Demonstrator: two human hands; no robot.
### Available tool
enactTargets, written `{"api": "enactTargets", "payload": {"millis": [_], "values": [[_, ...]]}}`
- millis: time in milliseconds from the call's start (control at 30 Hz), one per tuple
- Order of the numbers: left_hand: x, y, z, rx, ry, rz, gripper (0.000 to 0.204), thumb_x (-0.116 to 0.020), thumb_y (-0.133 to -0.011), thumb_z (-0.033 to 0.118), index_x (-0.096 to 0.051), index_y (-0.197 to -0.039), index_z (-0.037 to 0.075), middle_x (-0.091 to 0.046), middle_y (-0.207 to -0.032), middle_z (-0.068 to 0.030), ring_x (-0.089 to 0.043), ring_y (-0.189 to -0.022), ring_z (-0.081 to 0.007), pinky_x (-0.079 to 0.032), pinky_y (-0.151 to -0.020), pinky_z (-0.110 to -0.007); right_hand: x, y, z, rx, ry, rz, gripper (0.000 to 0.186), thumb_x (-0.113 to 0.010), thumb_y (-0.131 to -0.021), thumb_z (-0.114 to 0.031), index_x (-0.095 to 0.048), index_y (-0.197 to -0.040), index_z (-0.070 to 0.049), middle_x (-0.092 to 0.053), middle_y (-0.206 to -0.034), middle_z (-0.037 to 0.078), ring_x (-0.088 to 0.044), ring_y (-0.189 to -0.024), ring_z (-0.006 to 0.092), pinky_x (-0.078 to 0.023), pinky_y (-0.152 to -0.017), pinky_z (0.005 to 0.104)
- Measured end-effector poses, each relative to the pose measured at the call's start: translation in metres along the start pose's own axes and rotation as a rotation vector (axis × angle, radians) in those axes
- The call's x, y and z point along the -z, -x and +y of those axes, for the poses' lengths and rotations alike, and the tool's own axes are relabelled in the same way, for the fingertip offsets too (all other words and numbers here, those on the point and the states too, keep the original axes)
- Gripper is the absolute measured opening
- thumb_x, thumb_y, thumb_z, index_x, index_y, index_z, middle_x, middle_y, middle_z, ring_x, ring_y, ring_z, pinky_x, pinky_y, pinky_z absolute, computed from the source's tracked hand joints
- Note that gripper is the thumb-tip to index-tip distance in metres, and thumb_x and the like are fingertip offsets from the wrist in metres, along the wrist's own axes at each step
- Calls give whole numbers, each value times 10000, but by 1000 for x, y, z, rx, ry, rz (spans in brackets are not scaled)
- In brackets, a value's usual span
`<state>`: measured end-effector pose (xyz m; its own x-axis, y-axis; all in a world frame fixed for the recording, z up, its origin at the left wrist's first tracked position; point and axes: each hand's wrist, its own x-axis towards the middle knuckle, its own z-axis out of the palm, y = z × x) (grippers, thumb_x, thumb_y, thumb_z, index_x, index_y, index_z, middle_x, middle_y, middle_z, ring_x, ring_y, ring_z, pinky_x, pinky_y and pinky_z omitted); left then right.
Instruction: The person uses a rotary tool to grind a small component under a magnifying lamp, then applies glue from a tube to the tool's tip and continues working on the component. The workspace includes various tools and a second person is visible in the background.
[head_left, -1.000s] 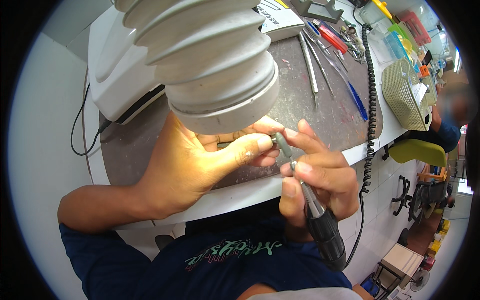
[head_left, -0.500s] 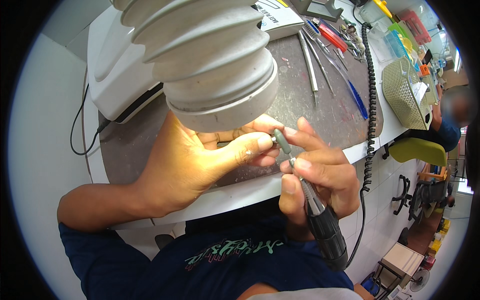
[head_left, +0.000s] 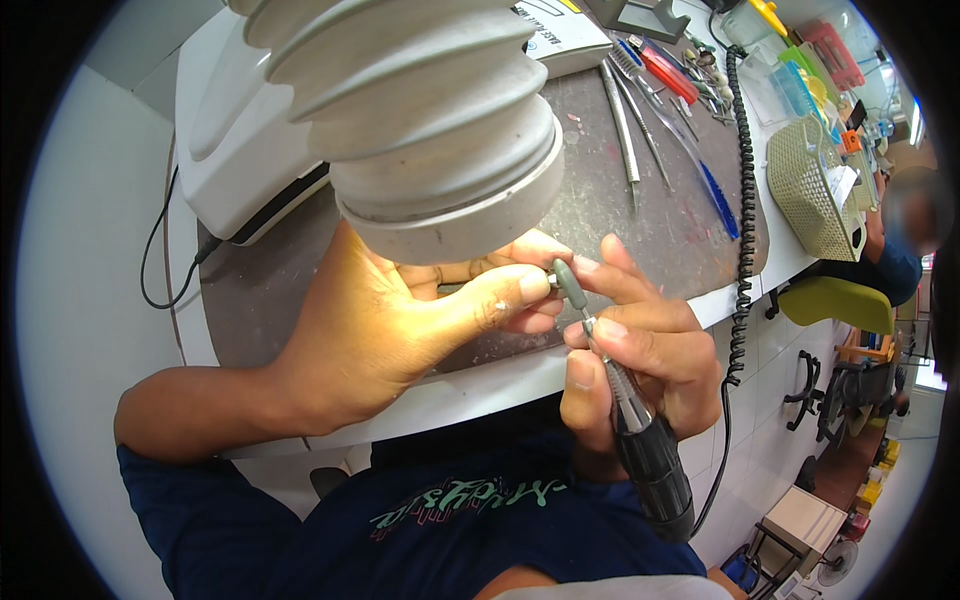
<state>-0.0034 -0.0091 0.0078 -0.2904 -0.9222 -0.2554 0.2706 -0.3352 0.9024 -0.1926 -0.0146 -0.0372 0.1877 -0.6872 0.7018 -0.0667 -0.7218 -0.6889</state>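
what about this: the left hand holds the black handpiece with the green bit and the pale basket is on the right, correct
No: the head view shows the right hand, not the left hand, holding the black handpiece with the green bit. The pale basket is on the right.

The table (head_left: 480, 386) runs across the middle, with the mat (head_left: 270, 300) on it. At far left stands the machine (head_left: 235, 140); right of it, the hose (head_left: 430, 130) hangs over the mat, its mouth above the left hand (head_left: 385, 335). The right hand (head_left: 665, 360) is just right, around the handpiece (head_left: 652, 475), whose bur (head_left: 570, 285) points far and left to the left hand's fingertips. The box (head_left: 570, 40) lies far, behind the tools (head_left: 620, 125) on the mat's right part. Right of these come the cord (head_left: 745, 180), then the basket (head_left: 805, 190), then, beyond the table, the chair (head_left: 840, 303).
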Motion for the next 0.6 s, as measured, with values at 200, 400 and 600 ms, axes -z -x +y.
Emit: {"api": "enactTargets", "payload": {"millis": [200,400,600], "values": [[1,0,-1,-18,-10,-7,177,-552,-948,-18,-584,-1121,-40,-626,-1099,-146,-655,-970,-189,-584,-866,-306,1,-1,0,6,12,-22,283,-767,-733,22,-606,-961,-23,-697,-850,123,-707,-967,347,-523,-952,517],[2,0,-5,-50,20,-16,194,-547,-951,-19,-579,-1141,-42,-626,-1084,-138,-650,-972,-184,-583,-860,-302,-2,2,0,-16,14,33,279,-762,-734,24,-605,-959,-28,-693,-853,113,-709,-962,342,-531,-945,513],[2,0,-6,-57,-38,-2,201,-551,-954,-9,-580,-1151,-41,-627,-1056,-126,-647,-975,-173,-583,-854,-297,-2,0,0,24,29,1,269,-753,-738,25,-606,-957,-32,-693,-835,107,-709,-962,341,-523,-953,514]]}}
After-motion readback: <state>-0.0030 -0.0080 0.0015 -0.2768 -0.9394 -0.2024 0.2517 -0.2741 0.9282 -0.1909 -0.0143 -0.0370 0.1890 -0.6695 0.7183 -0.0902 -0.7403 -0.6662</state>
